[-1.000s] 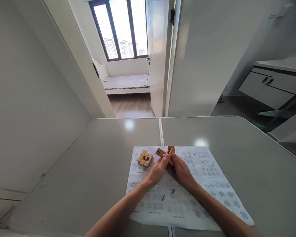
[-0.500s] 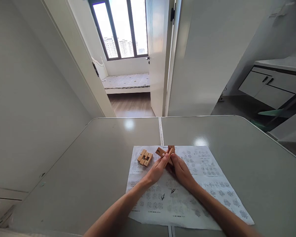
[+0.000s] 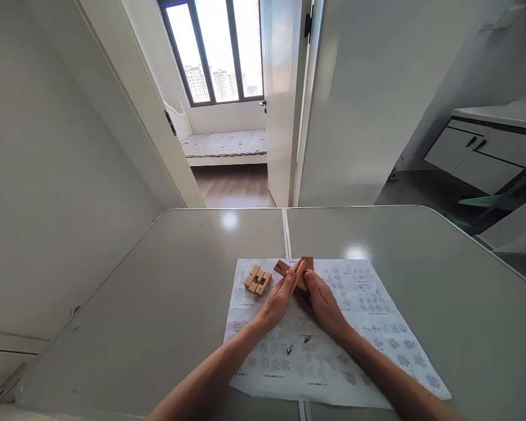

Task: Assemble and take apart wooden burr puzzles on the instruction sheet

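Between my two hands are several wooden puzzle pieces (image 3: 298, 276), crossed over one another just above the paper sheet. My left hand (image 3: 279, 299) is closed on them from the left, and my right hand (image 3: 324, 299) grips them from the right. One piece with a dark mark on its end (image 3: 281, 267) sticks out to the upper left; another end pokes up at the top. How the pieces fit together is partly hidden by my fingers. Left of my hands, a small interlocked wooden block assembly (image 3: 258, 280) lies on the printed sheet (image 3: 377, 351).
The sheet, covered in small printed diagrams, lies on a grey-green table (image 3: 135, 304) with a pale seam (image 3: 286, 234) down its middle. Past the far table edge stand an open door (image 3: 284, 105) and a bed (image 3: 228, 143). A white cabinet (image 3: 482, 149) is at the right.
The held wooden pieces have shifted slightly and tilted, with the marked end a little farther left. My fingers have moved slightly around them. The assembly on the sheet stays put.
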{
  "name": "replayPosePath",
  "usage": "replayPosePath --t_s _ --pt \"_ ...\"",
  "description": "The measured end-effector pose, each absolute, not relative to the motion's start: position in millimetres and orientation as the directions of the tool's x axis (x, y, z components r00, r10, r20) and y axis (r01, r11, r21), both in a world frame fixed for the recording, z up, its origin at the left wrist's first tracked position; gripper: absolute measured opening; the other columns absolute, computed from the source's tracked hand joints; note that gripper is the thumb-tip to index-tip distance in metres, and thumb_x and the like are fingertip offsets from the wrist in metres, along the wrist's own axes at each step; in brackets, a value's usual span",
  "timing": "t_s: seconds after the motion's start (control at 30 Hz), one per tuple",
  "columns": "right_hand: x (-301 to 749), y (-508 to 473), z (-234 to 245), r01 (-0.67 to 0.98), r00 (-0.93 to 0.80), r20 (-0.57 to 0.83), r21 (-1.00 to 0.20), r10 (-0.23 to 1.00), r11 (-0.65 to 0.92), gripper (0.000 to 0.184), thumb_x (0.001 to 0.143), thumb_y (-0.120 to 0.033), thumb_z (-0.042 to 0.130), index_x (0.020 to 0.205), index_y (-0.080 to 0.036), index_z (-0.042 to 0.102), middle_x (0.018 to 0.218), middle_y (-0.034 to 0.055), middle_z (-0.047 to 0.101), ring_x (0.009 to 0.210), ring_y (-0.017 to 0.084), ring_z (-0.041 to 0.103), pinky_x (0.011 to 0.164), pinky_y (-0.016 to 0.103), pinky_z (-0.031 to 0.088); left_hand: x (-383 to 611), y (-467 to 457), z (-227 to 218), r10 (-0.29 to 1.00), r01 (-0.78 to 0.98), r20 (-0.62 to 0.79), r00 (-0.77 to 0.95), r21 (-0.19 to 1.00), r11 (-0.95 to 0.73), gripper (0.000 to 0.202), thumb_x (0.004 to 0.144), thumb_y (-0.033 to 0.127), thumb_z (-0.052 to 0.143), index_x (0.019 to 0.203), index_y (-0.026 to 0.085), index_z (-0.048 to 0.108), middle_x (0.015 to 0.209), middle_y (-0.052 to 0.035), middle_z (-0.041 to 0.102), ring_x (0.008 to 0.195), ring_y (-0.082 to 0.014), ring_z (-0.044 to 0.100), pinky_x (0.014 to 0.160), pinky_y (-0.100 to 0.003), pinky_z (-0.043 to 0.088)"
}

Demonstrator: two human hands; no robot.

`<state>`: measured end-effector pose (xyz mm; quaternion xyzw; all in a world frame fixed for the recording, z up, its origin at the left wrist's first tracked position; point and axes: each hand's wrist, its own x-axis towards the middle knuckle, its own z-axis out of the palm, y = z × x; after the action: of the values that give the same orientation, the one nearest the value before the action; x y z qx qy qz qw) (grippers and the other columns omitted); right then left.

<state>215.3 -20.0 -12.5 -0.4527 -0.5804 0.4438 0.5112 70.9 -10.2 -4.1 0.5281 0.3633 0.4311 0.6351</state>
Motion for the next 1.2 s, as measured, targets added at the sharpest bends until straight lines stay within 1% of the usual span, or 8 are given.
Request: replayPosePath --t_s 0.13,0.2,0.33,0.6,0.73,0.83,1.0,1.2 --pt "219.0 -15.2 -15.0 0.0 0.055 0.145 -0.989 0.988 0.145 0.04 0.106 -0.058 0.044 0.096 -0.024 0.061 0.085 0.0017 0.06 0.066 0.018 0.049 0.06 0.03 0.043 73.6 -10.9 3.2 0.951 -0.116 0.002 0.308 0.993 0.036 0.058 0.107 0.057 0.039 0.153 0.025 0.053 0.16 0.0001 0.051 0.158 -0.025 0.031 0.135 -0.04 0.016" --pt "222.0 -9.9 -19.4 -0.105 0.094 0.085 -0.99 0.992 0.095 0.034 0.102 -0.058 0.051 0.103 -0.025 0.06 0.084 -0.0001 0.057 0.057 0.014 0.044 0.052 0.028 0.04 75.7 -10.7 1.8 0.958 -0.122 0.027 0.285 0.992 0.008 0.06 0.107 0.057 0.038 0.154 0.024 0.051 0.156 -0.0036 0.055 0.152 -0.0266 0.041 0.131 -0.042 0.025" --pt "226.7 -1.7 -25.3 -0.259 0.075 0.045 -0.964 0.996 0.063 0.035 0.096 -0.053 0.063 0.123 -0.031 0.057 0.102 0.0006 0.057 0.056 0.01 0.048 0.049 0.025 0.043 78.3 -8.2 -9.0 0.981 -0.081 0.063 0.182 0.996 -0.049 0.061 0.106 0.061 0.038 0.155 0.025 0.05 0.136 -0.0081 0.07 0.105 -0.0224 0.068 0.097 -0.039 0.053" --pt "232.4 -1.1 -16.0 -0.366 -0.047 0.046 -0.93 0.998 0.026 0.078 0.091 -0.045 0.076 0.152 -0.041 0.027 0.111 0.0023 0.071 0.058 0.012 0.06 0.045 0.022 0.04 76.9 -0.5 -10.9 0.989 -0.266 0.034 0.146 0.964 0.006 0.065 0.098 0.067 0.054 0.143 0.022 0.059 0.116 -0.0122 0.074 0.059 -0.0094 0.053 0.051 -0.025 0.038" --pt "239.1 5.7 -19.9 -0.453 -0.112 -0.024 -0.889 0.993 -0.072 0.048 0.087 -0.046 0.082 0.122 -0.024 0.059 0.103 0.0055 0.073 0.061 0.011 0.057 0.045 0.021 0.037 73.9 0.9 -4.8 0.99 -0.3 0.039 0.138 0.954 0.004 0.059 0.093 0.059 0.068 0.134 0.017 0.065 0.112 -0.0136 0.075 0.066 -0.0111 0.056 0.06 -0.026 0.045" --pt "242.8 8.2 -20.0 -0.536 -0.122 -0.04 -0.838 0.992 -0.1 0.033 0.089 -0.046 0.079 0.108 -0.021 0.07 0.102 0.0046 0.07 0.063 0.01 0.054 0.049 0.022 0.042 71.9 0.0 -5.5 0.99 -0.244 0.044 0.13 0.97 -0.011 0.056 0.091 0.053 0.073 0.135 0.019 0.065 0.099 -0.0083 0.074 0.074 -0.0139 0.061 0.073 -0.029 0.051" --pt "246.4 6.2 -13.2 -0.628 -0.225 -0.075 -0.751 0.971 -0.203 0.032 0.091 -0.04 0.079 0.117 -0.022 0.071 0.095 0.003 0.067 0.063 0.01 0.053 0.057 0.024 0.049 70.4 -2.9 -9.9 0.983 -0.127 0.055 0.177 0.991 -0.033 0.053 0.091 0.049 0.074 0.133 0.02 0.063 0.1 -0.0073 0.074 0.094 -0.0208 0.069 0.091 -0.035 0.053" --pt "247.6 5.4 -15.4 -0.633 -0.329 -0.067 -0.725 0.942 -0.272 0.035 0.094 -0.038 0.075 0.124 -0.025 0.064 0.074 -0.0025 0.063 0.045 0.005 0.038 0.045 0.019 0.036 73.0 -4.5 -12.8 0.969 0.023 0.167 0.184 0.984 -0.174 0.038 0.096 0.039 0.068 0.13 0.023 0.061 0.118 -0.0104 0.072 0.106 -0.0247 0.07 0.097 -0.041 0.054"
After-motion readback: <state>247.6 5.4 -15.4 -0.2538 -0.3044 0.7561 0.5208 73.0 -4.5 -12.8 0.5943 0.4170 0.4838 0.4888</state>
